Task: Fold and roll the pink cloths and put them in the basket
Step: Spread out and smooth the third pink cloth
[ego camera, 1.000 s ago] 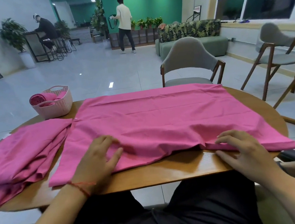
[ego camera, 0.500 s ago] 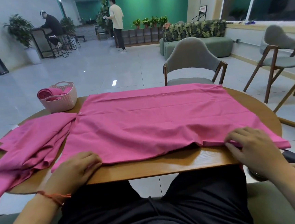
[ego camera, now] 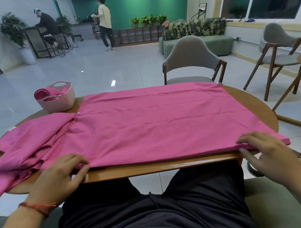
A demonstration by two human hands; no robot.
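Both the left hand [ego camera: 60, 176] and the right hand [ego camera: 271, 156] are pinching the near edge of the pink cloth [ego camera: 156, 124] on the desk [ego camera: 150, 168].

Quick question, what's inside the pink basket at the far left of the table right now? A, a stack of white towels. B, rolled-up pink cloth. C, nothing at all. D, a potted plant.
B: a rolled pink cloth sticks up above the rim of the basket, with its spiral end turned toward the camera.
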